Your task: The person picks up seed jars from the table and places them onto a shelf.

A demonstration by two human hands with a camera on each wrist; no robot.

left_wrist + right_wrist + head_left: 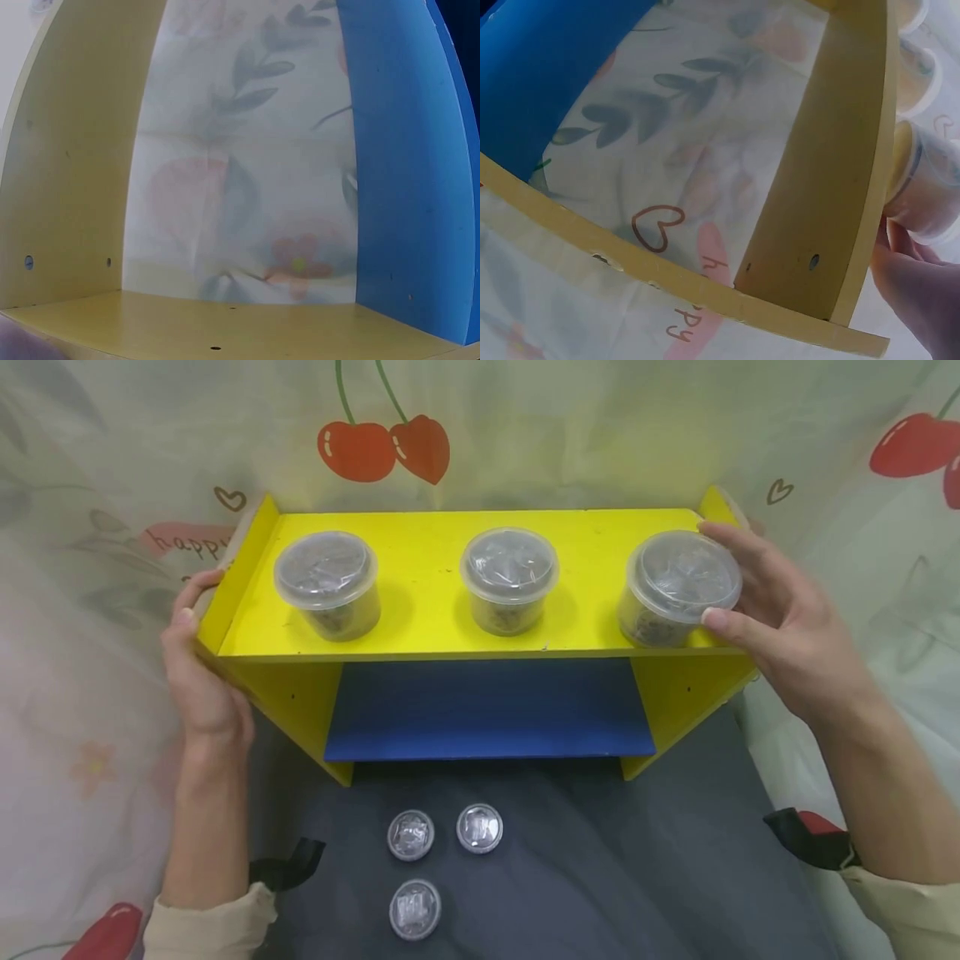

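Note:
A yellow shelf unit [420, 547] with a blue lower board [491, 710] stands in front of me. My left hand [206, 668] grips its left side panel, fingers at the panel's edge; in the left wrist view only a blurred bit of that hand shows at the bottom left corner. On top stand three lidded clear plastic tubs in a row: a left tub [330, 581], a middle tub [510, 577] and a right tub [678, 585]. With thumb and fingers, my right hand [787, 618] holds the right tub, which appears near the top board's right end.
Three small round lidded containers, one [411, 835] at the left, another [480, 828] beside it and a third [415, 910] nearer me, lie on the dark grey cloth [570, 877]. A cherry-printed curtain [570, 435] hangs behind and at both sides.

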